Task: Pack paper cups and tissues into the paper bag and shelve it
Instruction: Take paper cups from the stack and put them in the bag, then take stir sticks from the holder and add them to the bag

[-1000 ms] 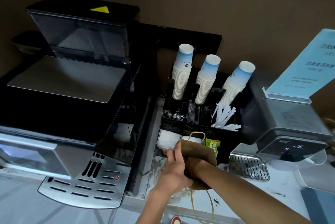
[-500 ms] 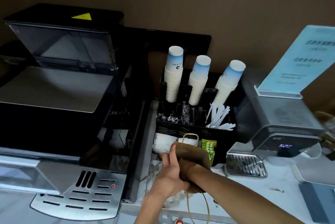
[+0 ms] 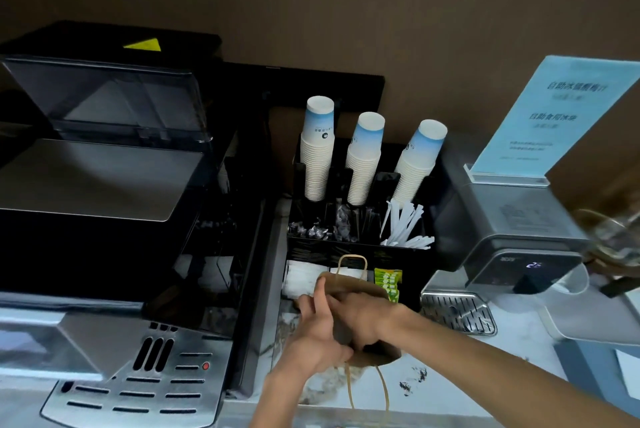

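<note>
A brown paper bag [image 3: 356,285] with string handles stands on the counter against the front of a black organiser [image 3: 349,251]. My left hand [image 3: 318,334] grips its left edge, fingers raised along the side. My right hand [image 3: 367,317] reaches into the bag's mouth and holds its rim. Three stacks of upside-down paper cups [image 3: 317,150], white with blue bases, stand in the organiser's back slots. White tissues [image 3: 301,280] lie in its front left compartment, just beyond my left hand.
A large coffee machine [image 3: 104,220] fills the left. White wrapped stirrers [image 3: 405,227] and green sachets [image 3: 388,280] sit in the organiser. A grey dispenser [image 3: 519,230] with a drip grate [image 3: 457,311] and a blue sign [image 3: 554,116] stands on the right.
The view has shifted slightly. Both hands stay on the bag, and my left fingers have spread wider along its left edge.
</note>
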Tool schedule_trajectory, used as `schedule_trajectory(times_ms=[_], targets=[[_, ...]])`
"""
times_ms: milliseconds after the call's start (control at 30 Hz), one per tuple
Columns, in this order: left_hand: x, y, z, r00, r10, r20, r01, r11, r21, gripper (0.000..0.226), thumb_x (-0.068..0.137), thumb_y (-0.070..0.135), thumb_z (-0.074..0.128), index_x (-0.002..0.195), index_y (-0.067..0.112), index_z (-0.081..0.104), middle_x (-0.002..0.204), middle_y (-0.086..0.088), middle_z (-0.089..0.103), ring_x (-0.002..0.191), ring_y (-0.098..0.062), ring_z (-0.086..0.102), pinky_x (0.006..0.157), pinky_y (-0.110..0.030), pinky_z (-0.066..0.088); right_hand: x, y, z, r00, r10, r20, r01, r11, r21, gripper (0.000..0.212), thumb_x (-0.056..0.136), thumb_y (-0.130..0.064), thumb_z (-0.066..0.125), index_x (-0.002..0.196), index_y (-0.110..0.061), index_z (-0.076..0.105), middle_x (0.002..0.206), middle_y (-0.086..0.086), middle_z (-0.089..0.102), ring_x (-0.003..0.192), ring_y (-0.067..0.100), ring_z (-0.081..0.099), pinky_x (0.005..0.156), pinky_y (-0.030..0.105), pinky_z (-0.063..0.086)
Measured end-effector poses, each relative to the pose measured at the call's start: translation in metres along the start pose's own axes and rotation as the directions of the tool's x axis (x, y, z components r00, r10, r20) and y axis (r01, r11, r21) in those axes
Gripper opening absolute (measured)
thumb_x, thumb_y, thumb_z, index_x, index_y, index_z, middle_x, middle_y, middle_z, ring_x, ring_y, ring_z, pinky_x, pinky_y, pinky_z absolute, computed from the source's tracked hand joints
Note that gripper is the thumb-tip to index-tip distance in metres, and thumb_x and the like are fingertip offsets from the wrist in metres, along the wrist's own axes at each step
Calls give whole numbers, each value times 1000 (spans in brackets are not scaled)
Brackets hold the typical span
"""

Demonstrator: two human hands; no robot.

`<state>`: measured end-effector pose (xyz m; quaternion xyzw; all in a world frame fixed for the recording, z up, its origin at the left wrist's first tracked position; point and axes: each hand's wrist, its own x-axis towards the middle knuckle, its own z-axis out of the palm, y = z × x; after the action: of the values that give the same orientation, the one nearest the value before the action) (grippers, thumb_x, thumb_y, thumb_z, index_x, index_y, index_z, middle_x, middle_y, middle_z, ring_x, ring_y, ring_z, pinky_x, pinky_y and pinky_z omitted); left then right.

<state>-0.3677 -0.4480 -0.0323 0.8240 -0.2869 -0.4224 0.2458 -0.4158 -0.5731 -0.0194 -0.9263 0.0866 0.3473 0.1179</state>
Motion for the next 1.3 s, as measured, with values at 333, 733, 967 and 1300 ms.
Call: schedule_trajectory(times_ms=[333,733,967,1300], targets=[[6,2,-1,999,-49,1,49,999,8,134,72,23,83,149,36,-26,140,-1,11,123,-24,48,92,-29,46,-101,38,-103,903,-20,-430,336,656,675,46,81,-28,78,122,-36,59,112,-7,71,67,13,72,72,25,59],[-2,4,-3,994,-106,3,106,994,31,136,74,23,83,146,43,-30,161,-4,-8,144,-31,29,113,-42,36,52,58,-129,800,128,-586,124,920,371,39,79,-32,80,114,-15,74,82,0,75,73,8,67,73,25,54],[-9,7,-10,993,-108,41,106,993,55,132,78,25,81,148,40,-30,163,-10,-16,149,-37,16,117,-49,28,88,53,-112,767,171,-619,40,949,312,29,86,-43,70,110,-27,75,95,1,78,94,19,70,75,34,57],[-7,5,-9,995,-92,39,92,996,-2,133,76,23,82,146,45,-29,160,-6,-10,144,-34,29,108,-39,38,72,63,-126,586,156,-795,112,956,270,19,95,-24,60,99,-14,75,97,8,69,91,27,65,78,42,54]])
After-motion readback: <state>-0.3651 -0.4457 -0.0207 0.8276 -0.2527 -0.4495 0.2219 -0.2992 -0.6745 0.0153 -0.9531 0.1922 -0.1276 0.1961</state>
